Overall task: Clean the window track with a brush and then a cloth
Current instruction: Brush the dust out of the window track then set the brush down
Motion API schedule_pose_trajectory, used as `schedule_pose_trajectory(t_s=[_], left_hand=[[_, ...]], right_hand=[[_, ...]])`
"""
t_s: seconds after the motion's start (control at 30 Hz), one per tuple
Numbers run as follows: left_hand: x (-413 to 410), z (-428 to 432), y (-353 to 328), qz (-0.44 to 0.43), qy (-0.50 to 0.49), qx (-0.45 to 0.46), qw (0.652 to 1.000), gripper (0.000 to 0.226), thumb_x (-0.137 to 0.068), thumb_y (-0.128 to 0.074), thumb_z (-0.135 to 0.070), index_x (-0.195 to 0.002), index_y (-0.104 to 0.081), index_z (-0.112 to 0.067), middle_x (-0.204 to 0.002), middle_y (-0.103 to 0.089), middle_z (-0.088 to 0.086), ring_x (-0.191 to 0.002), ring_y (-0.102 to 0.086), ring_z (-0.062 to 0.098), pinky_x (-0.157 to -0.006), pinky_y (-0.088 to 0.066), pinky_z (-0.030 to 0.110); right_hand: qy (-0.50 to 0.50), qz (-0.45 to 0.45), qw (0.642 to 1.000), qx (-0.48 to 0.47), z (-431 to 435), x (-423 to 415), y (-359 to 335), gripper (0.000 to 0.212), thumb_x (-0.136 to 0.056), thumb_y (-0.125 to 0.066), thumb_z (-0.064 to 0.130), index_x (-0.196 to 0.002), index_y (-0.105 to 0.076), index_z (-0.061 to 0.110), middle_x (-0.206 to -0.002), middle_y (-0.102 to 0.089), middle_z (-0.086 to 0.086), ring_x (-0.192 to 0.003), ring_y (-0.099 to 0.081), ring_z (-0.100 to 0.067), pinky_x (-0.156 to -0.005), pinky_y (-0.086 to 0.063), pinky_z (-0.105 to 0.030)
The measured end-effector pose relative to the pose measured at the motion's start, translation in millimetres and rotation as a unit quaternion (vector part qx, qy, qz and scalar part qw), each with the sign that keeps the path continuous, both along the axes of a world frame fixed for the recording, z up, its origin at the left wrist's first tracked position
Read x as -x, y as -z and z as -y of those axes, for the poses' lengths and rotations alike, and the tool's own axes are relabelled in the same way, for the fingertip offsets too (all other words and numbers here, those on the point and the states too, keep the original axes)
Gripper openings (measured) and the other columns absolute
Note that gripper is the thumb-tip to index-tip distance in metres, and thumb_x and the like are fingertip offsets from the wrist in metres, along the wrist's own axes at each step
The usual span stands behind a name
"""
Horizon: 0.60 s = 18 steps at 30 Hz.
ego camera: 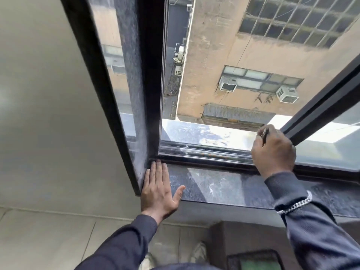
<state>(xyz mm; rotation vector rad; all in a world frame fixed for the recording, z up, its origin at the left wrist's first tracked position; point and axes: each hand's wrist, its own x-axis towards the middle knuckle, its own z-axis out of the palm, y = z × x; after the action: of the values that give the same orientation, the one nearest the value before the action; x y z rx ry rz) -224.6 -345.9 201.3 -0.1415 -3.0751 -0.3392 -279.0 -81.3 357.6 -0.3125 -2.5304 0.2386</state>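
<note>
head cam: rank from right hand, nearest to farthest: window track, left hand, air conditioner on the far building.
From the right hand, which grips a thin handle:
1. Window track: directly under that hand, running left.
2. Left hand: flat on the sill at the left corner of the frame.
3. Air conditioner: across the gap, on the far building.

A dark, speckled stone window sill [218, 187], glossy with reflected daylight, carries only a left hand [158, 189] pressed flat at its corner.
</note>
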Motion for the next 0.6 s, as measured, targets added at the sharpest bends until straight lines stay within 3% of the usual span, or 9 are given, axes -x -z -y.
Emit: schedule_pose_trajectory(t_s=[0.1, 0.17, 0.23, 0.3, 0.37, 0.4, 0.43, 0.53, 0.6], left_hand=[[0, 0, 1, 0.003, 0.004, -0.008, 1.0, 0.092, -0.089, -0.029, -0.068, -0.146, -0.036, 0.004, -0.153, -0.04, 0.026, -0.144, -0.036, 0.04, -0.118, -0.032, 0.053], [-1, 0, 1, 0.007, 0.005, -0.011, 1.0, 0.092, -0.088, -0.031, -0.068, -0.146, -0.036, 0.004, -0.154, -0.038, 0.026, -0.145, -0.034, 0.039, -0.119, -0.029, 0.052], [-1, 0, 0, 0.01, 0.005, -0.014, 1.0, 0.093, -0.088, -0.032, -0.068, -0.147, -0.035, 0.003, -0.155, -0.037, 0.025, -0.145, -0.034, 0.038, -0.119, -0.022, 0.05], [-1, 0, -2, 0.012, 0.005, -0.017, 1.0, 0.093, -0.087, -0.033, -0.068, -0.147, -0.034, 0.003, -0.156, -0.036, 0.025, -0.146, -0.032, 0.038, -0.12, -0.017, 0.049], [-2, 1, -2, 0.015, 0.01, -0.02, 1.0, 0.094, -0.087, -0.034, -0.068, -0.147, -0.034, 0.004, -0.155, -0.036, 0.026, -0.146, -0.032, 0.038, -0.119, -0.016, 0.049], [-1, 2, -1, 0.012, 0.012, -0.019, 1.0, 0.094, -0.087, -0.034, -0.068, -0.147, -0.034, 0.005, -0.154, -0.037, 0.026, -0.146, -0.032, 0.039, -0.118, -0.016, 0.048], [-1, 2, -1, 0.007, 0.012, -0.016, 1.0, 0.094, -0.088, -0.033, -0.068, -0.147, -0.035, 0.005, -0.154, -0.037, 0.026, -0.146, -0.033, 0.039, -0.118, -0.016, 0.048], [1, 2, 2, 0.001, 0.008, -0.013, 1.0, 0.094, -0.088, -0.029, -0.069, -0.148, -0.033, 0.004, -0.155, -0.036, 0.026, -0.146, -0.032, 0.038, -0.12, -0.015, 0.048], [0, 2, 3, 0.0, 0.004, -0.01, 1.0, 0.095, -0.089, -0.022, -0.07, -0.15, -0.027, 0.003, -0.159, -0.03, 0.024, -0.149, -0.025, 0.036, -0.125, -0.014, 0.048]], right_hand=[[-0.047, 0.068, 0.996, 0.044, 38, 5, 7, 0.003, -0.089, -0.058, 0.009, -0.087, -0.061, 0.01, -0.069, -0.051, 0.0, -0.061, -0.054, -0.024, -0.052, -0.033, -0.021], [-0.089, 0.105, 0.975, 0.176, 78, 9, 20, 0.007, -0.087, -0.06, 0.013, -0.087, -0.065, 0.009, -0.074, -0.065, -0.006, -0.07, -0.064, -0.027, -0.056, -0.049, -0.028], [-0.108, 0.082, 0.899, 0.415, 114, 15, 24, 0.011, -0.084, -0.064, 0.019, -0.086, -0.069, 0.009, -0.08, -0.074, -0.012, -0.072, -0.072, -0.025, -0.064, -0.059, -0.036], [-0.117, 0.06, 0.77, 0.624, 137, 21, 21, 0.014, -0.082, -0.069, 0.018, -0.089, -0.068, 0.006, -0.08, -0.076, -0.013, -0.068, -0.075, -0.021, -0.057, -0.061, -0.031], [-0.083, 0.058, 0.725, 0.682, 139, 28, 28, 0.012, -0.082, -0.068, 0.011, -0.091, -0.066, 0.003, -0.079, -0.075, -0.015, -0.065, -0.074, -0.023, -0.057, -0.061, -0.032], [-0.05, 0.065, 0.732, 0.676, 135, 28, 32, 0.009, -0.082, -0.067, 0.008, -0.089, -0.065, 0.002, -0.081, -0.075, -0.017, -0.066, -0.074, -0.026, -0.06, -0.062, -0.035], [-0.013, 0.074, 0.764, 0.641, 126, 27, 36, 0.007, -0.082, -0.066, 0.007, -0.088, -0.065, 0.003, -0.084, -0.074, -0.018, -0.067, -0.073, -0.029, -0.063, -0.062, -0.034], [0.075, 0.05, 0.898, 0.431, 80, 14, 40, 0.007, -0.084, -0.061, 0.017, -0.082, -0.064, 0.011, -0.077, -0.068, -0.008, -0.068, -0.066, -0.026, -0.057, -0.05, -0.018], [0.058, 0.013, 0.95, 0.306, 50, 1, 32, 0.014, -0.085, -0.055, 0.028, -0.077, -0.061, 0.019, -0.065, -0.058, 0.003, -0.067, -0.06, -0.025, -0.067, -0.05, -0.025]])
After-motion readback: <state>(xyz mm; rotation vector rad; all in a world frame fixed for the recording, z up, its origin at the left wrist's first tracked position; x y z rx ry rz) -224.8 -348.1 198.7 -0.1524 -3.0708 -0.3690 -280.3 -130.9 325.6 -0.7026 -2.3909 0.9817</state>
